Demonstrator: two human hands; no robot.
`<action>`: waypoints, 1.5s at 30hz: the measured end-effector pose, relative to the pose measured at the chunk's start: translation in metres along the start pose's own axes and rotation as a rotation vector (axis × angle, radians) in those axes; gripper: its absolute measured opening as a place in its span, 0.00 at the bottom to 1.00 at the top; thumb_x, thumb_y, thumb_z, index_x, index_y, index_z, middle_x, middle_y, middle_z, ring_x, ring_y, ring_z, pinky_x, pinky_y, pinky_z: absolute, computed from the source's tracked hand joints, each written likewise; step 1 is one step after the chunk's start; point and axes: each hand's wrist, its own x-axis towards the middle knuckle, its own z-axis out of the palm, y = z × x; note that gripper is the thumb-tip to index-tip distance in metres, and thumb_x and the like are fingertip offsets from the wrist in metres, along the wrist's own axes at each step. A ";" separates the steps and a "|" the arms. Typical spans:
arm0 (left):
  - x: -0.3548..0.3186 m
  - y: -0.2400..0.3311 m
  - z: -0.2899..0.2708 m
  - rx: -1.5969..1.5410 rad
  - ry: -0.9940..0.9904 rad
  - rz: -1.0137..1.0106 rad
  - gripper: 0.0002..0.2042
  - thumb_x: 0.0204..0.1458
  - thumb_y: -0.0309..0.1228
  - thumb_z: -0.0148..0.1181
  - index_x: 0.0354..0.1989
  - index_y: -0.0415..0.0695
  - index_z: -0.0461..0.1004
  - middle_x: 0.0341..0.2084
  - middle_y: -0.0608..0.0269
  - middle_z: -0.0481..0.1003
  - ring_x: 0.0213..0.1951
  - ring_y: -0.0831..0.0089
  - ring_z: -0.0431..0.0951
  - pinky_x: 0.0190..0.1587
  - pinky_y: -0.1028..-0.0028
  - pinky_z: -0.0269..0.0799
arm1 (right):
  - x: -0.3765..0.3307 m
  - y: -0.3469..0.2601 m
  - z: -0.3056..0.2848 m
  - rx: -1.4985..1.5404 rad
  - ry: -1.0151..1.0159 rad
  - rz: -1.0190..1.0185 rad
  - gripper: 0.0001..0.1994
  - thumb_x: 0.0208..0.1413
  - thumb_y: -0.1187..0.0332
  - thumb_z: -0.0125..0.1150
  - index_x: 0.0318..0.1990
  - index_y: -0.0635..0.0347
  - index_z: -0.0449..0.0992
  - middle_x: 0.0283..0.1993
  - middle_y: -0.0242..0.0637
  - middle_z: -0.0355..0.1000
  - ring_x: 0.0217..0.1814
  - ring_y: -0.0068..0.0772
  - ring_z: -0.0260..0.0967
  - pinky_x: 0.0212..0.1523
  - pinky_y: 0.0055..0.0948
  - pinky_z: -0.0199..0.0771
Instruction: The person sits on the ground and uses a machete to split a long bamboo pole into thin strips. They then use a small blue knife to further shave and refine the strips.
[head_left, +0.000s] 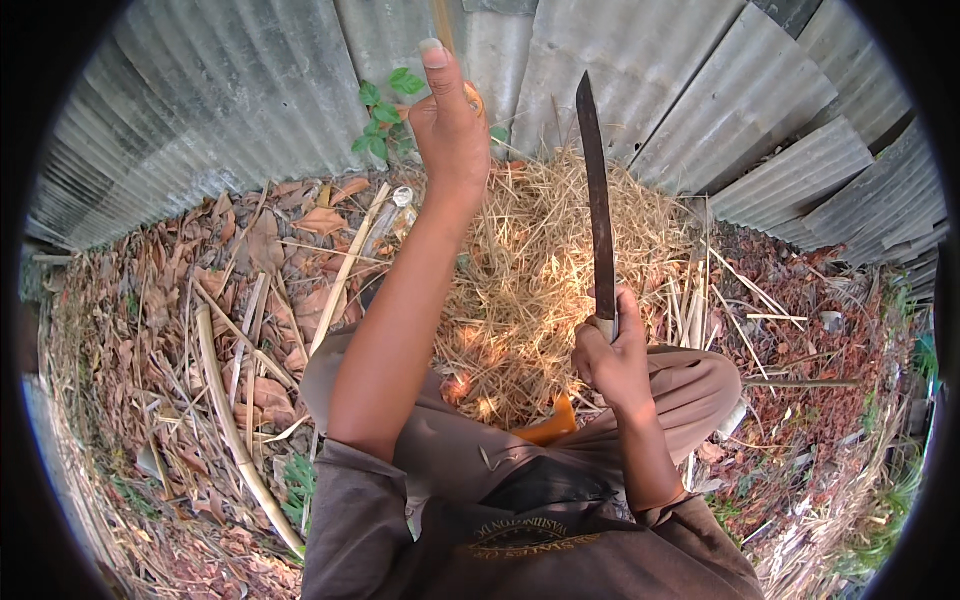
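Note:
My right hand [612, 355] is wrapped round the handle of a long machete [599, 200], its dark blade pointing up and away from me. My left hand [450, 130] is stretched far out near the metal fence, fingers curled and thumb laid along a thin tan strip [442, 22], which looks like split bamboo. Only the strip's upper part shows above the thumb; the rest is hidden by the hand. The blade and the strip are apart. Between my bent legs lies a heap of pale shavings [530, 270]. A smooth orange object [550, 422], partly covered, sits at its near edge.
Corrugated metal sheets [220, 110] form a fence across the far side. Dry leaves [265, 240] and a long bamboo stick [235, 430] lie on the left. Cut strips [695, 300] lie to the right of the heap. A small green plant [380, 125] grows by the fence.

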 end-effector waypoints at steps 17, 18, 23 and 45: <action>0.015 0.025 -0.025 -0.024 -0.028 -0.162 0.35 0.46 0.75 0.32 0.12 0.53 0.48 0.08 0.75 0.45 0.12 0.80 0.44 0.17 0.77 0.39 | 0.054 0.237 -0.021 0.030 -0.171 0.898 0.02 0.52 0.74 0.47 0.29 0.62 0.64 0.15 0.32 0.58 0.09 0.25 0.51 0.15 0.32 0.62; 0.014 0.039 -0.025 -0.089 -0.140 -0.178 0.35 0.45 0.76 0.32 0.11 0.53 0.48 0.08 0.76 0.44 0.12 0.81 0.44 0.18 0.77 0.38 | 0.049 0.209 -0.024 0.056 -0.135 0.915 0.02 0.52 0.75 0.46 0.29 0.61 0.63 0.15 0.32 0.57 0.09 0.25 0.50 0.14 0.31 0.61; 0.013 0.081 -0.031 -0.298 -0.684 -0.097 0.35 0.46 0.75 0.30 0.13 0.52 0.51 0.08 0.76 0.46 0.13 0.82 0.43 0.19 0.79 0.40 | -0.004 0.171 -0.060 0.099 -0.021 0.674 0.06 0.53 0.78 0.47 0.38 0.61 0.59 0.16 0.32 0.57 0.09 0.23 0.51 0.09 0.27 0.54; 0.014 -0.011 0.002 0.095 0.047 -0.189 0.35 0.47 0.74 0.30 0.13 0.51 0.49 0.07 0.74 0.45 0.11 0.79 0.44 0.16 0.77 0.42 | 0.064 0.284 0.000 -0.714 0.070 0.403 0.09 0.51 0.80 0.50 0.39 0.63 0.62 0.19 0.31 0.59 0.19 0.18 0.58 0.17 0.24 0.58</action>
